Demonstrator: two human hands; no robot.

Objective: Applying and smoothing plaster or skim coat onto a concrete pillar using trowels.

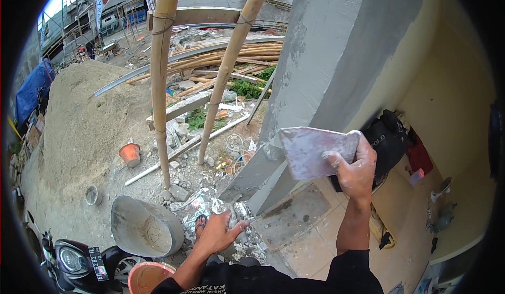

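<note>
My right hand (357,165) is closed round the edge of a flat rectangular plastering plate (310,152), its thumb lying on the smeared grey-white face. The plate is raised in front of a grey plastered column (321,57), and I cannot tell whether they touch. Lower down, my left hand (221,233) is empty as far as I see, thumb spread from the fingers. Whitish plaster coats the fingers of both hands. Beneath the left hand lie a crumpled sack (197,203) and plaster-splattered ground, with a sandalled foot (200,222) partly showing.
Two bamboo poles (161,83) stand left of the column. A large grey tub (147,228), an orange bucket (150,277) and a motorcycle (73,262) are at lower left. Beyond rises a sand heap (84,120) beside an orange pail (130,154). A black bag (384,141) rests at right.
</note>
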